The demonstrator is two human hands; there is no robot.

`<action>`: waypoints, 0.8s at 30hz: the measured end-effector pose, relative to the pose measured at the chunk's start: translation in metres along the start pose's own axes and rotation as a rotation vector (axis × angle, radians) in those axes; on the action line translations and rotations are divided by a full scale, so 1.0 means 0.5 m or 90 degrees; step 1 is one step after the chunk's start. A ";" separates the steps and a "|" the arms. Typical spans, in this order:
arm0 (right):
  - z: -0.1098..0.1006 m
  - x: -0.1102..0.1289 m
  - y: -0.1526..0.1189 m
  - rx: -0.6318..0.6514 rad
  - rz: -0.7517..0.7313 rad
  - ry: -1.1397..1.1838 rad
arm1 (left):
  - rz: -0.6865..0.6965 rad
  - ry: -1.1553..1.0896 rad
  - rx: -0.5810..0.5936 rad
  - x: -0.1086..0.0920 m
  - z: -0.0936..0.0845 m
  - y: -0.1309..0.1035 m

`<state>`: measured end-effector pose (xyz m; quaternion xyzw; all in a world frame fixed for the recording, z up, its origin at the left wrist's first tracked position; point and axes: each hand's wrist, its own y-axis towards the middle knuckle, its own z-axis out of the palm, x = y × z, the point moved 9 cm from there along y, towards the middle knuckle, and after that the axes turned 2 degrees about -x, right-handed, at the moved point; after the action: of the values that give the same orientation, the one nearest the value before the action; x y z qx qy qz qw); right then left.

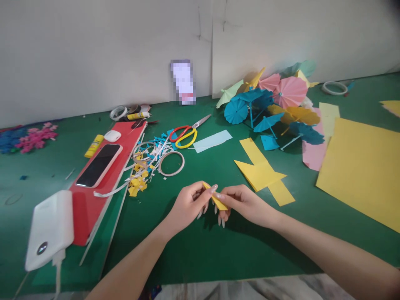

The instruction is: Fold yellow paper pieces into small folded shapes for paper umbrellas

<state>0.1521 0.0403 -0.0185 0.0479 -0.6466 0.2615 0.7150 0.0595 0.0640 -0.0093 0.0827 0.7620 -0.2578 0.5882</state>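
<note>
Narrow yellow paper (221,204) pinched between left hand (192,199) and right hand (239,200)

At the near middle of the green bench (175,258), the narrow yellow paper is grasped by both hands, its upper end pinched by the left hand and its lower end by the right hand, with the thumbs laid on top. At the near left, a white power bank (51,229) with a cable (58,271) plugged in is seen beside a red board (83,214), on which a phone (100,165) is laid face up. To the right of the board, blue, white and yellow paper scraps (138,181) are heaped, and a tape roll (182,165) is set flat just beside them.

To the right of the hands, cut yellow papers (262,174) are laid overlapping. Farther right, a large yellow sheet (359,175) is spread, partly covering a pink sheet (310,156).

Beyond the scraps, scissors (194,127) with one red and one yellow handle are left spread, near a light blue strip (213,141). At the far right, paper umbrellas (292,92) in blue, pink, green and yellow are clustered. At the far middle, a blurred screen (183,81) is stood against the wall (125,54).
</note>
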 end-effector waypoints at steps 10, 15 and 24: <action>-0.029 0.020 -0.010 -0.123 -0.121 -0.131 | -0.012 -0.032 0.022 0.005 -0.001 0.003; -0.027 0.029 -0.014 -0.095 -0.154 -0.133 | -0.004 -0.038 0.039 0.003 0.004 0.000; -0.020 0.032 -0.013 -0.048 -0.143 0.072 | 0.018 -0.059 0.031 -0.001 0.008 -0.002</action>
<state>0.1643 0.0435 -0.0032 0.0786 -0.6050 0.1577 0.7765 0.0624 0.0613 -0.0094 0.0956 0.7260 -0.2719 0.6244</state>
